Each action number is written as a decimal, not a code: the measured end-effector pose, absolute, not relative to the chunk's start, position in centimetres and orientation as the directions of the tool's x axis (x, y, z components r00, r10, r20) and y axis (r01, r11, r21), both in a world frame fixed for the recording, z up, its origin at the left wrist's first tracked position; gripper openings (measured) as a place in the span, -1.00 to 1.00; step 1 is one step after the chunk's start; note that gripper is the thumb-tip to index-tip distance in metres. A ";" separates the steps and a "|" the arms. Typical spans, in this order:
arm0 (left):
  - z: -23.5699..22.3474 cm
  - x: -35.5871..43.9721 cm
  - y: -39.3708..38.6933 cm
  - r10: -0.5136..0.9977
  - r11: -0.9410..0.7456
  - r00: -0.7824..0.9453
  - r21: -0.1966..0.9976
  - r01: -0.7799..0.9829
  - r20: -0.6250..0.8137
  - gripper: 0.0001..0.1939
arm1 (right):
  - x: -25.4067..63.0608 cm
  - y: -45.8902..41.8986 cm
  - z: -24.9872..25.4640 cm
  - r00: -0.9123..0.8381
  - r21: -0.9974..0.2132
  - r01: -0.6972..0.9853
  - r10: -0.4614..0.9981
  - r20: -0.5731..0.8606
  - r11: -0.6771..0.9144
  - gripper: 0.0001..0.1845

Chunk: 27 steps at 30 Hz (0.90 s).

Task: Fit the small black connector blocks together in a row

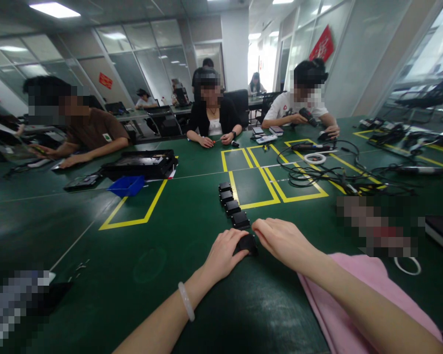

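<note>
Left hand: my left hand (224,251) steadies the black block (248,243), thumb at its near edge, fingers at its far left.
Right hand: my right hand (280,238) curls just beside it, fingertips bunched; I can't tell whether they pinch anything.
Black block: on the green surface (192,211), nearest me in line with four similar blocks (239,220).
Handling: probably light, stiff, slightly slick; best held by opposite edges.

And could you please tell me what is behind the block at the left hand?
Behind the block, four similar blocks form a row on the table; what lies beneath them is covered from this view.
</note>
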<state>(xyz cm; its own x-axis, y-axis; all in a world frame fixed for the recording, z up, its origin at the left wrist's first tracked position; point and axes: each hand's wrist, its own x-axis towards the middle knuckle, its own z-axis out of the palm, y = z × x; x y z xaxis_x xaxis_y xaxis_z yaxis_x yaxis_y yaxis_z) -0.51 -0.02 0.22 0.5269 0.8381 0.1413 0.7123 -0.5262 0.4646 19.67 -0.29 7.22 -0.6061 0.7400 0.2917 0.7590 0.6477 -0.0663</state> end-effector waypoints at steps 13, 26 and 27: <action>0.0 -0.5 0.0 0.837 -0.532 0.524 0.465 0.708 0.159 -0.60 | 19.3 0.0 6.2 -0.553 -0.090 0.782 0.753 0.358 0.617 -0.83; 0.1 -0.5 0.0 0.838 -0.529 0.526 0.461 0.713 0.148 -0.62 | 19.9 0.1 6.5 -0.610 -0.112 0.740 0.731 0.305 0.664 -0.87; 0.1 -0.5 0.0 0.837 -0.529 0.526 0.460 0.713 0.148 -0.62 | 19.9 0.2 6.5 -0.618 -0.110 0.733 0.725 0.304 0.672 -0.87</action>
